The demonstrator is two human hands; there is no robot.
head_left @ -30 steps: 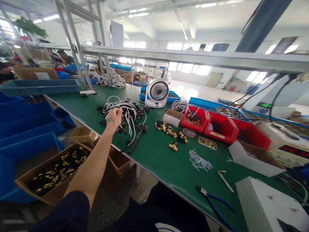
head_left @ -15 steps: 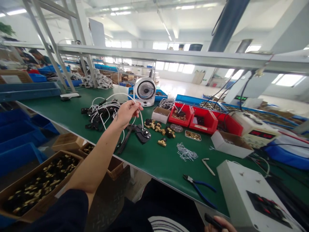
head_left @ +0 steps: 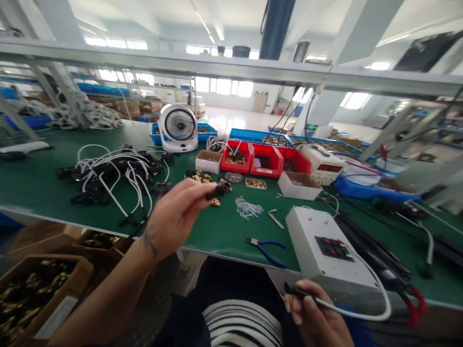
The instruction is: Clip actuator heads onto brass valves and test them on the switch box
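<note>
My left hand (head_left: 177,217) is raised over the near edge of the green table (head_left: 217,226), its fingers pinched on a small black connector (head_left: 217,192). Low at the bottom, over my lap, my right hand (head_left: 314,318) is closed on a black plug (head_left: 294,290) at the end of a white cable (head_left: 361,313). That cable loops round the front of a white box with red sockets (head_left: 325,250). A pile of white cables with black parts (head_left: 112,173) lies on the table to the left.
Blue-handled pliers (head_left: 265,246) lie near the table edge. Behind them are wire clips (head_left: 248,208), brass fittings (head_left: 202,177), red bins (head_left: 253,161), a white fan (head_left: 179,127) and a meter unit (head_left: 321,164). Cardboard boxes of brass parts (head_left: 36,284) stand at lower left.
My left hand has drawn back from the cable pile toward me with a black connector. My right hand has come into view holding a plug. The view has swung right.
</note>
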